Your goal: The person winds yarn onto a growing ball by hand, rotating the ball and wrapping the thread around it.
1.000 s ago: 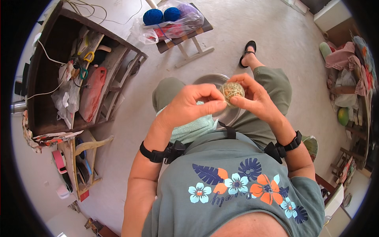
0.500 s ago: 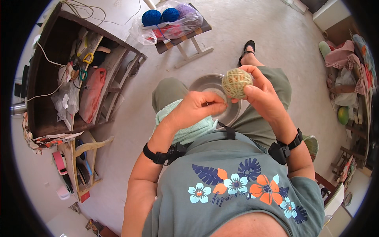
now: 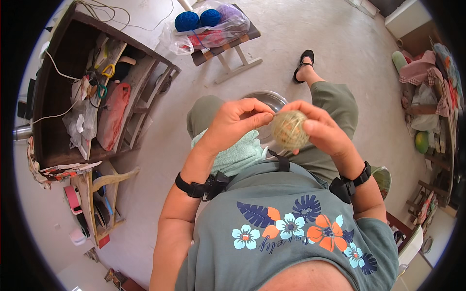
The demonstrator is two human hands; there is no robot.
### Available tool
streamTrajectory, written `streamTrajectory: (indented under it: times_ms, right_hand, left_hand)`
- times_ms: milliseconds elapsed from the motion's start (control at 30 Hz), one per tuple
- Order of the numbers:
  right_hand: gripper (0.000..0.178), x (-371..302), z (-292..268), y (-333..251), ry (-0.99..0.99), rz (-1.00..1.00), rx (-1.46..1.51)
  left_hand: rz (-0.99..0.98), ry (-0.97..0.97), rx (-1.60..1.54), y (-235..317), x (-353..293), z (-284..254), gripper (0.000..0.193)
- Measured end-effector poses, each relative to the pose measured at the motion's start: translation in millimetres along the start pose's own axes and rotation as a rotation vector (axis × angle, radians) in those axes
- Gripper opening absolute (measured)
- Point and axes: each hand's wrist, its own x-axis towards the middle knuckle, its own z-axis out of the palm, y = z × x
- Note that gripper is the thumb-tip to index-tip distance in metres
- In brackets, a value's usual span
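My right hand (image 3: 329, 130) is wrapped round a ball of yarn (image 3: 290, 130), pale green strands wound over a core that shows orange through the gaps. The ball is slightly blurred. Just left of it, my left hand (image 3: 238, 122) is closed in a pinch, its thumb and finger tips close to the ball's upper left side. Any strand between those fingertips is too fine to make out. Below both hands a shiny metal basin (image 3: 266, 96) is partly hidden between my legs. A mint-green towel (image 3: 238, 156) lies over my left thigh, under the left wrist.
Ahead, a small bench (image 3: 228, 46) carries two blue yarn balls (image 3: 187, 21) and a plastic bag. On the left stands a dark open cabinet (image 3: 53, 87) with scissors (image 3: 108, 71) and bags, beside a wooden stand (image 3: 115, 182). Cloths (image 3: 422, 72) and a green fruit (image 3: 422, 142) are at the right.
The ball and my right hand have come down toward my body, and the ball appears turned. My left hand has risen slightly, its pinch now at the ball's upper left.
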Motion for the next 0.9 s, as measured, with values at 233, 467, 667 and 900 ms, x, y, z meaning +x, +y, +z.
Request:
streamTrajectory:
  times_ms: [233, 467, 667, 900]
  right_hand:
    - [0.054, 14.2, -4.3, -2.3, 0.269, -0.184, -0.061]
    - [0.041, 10.2, 5.3, -0.4, 0.166, 0.063, -0.423]
    - [0.044, 3.3, -0.4, -7.2, -0.016, 0.103, -0.072]
    - [0.051, 16.1, -2.9, 2.6, 0.212, -0.241, -0.203]
  left_hand:
    - [-0.202, -0.127, 0.041, 3.4, -5.6, 6.8, 0.012]
    - [-0.014, -0.139, 0.157, 26.9, 2.2, -7.5, 0.006]
    - [-0.086, -0.006, 0.078, 1.7, 4.9, -9.7, 0.009]
    - [-0.199, -0.164, 0.123, -4.0, -8.4, 5.9, 0.013]
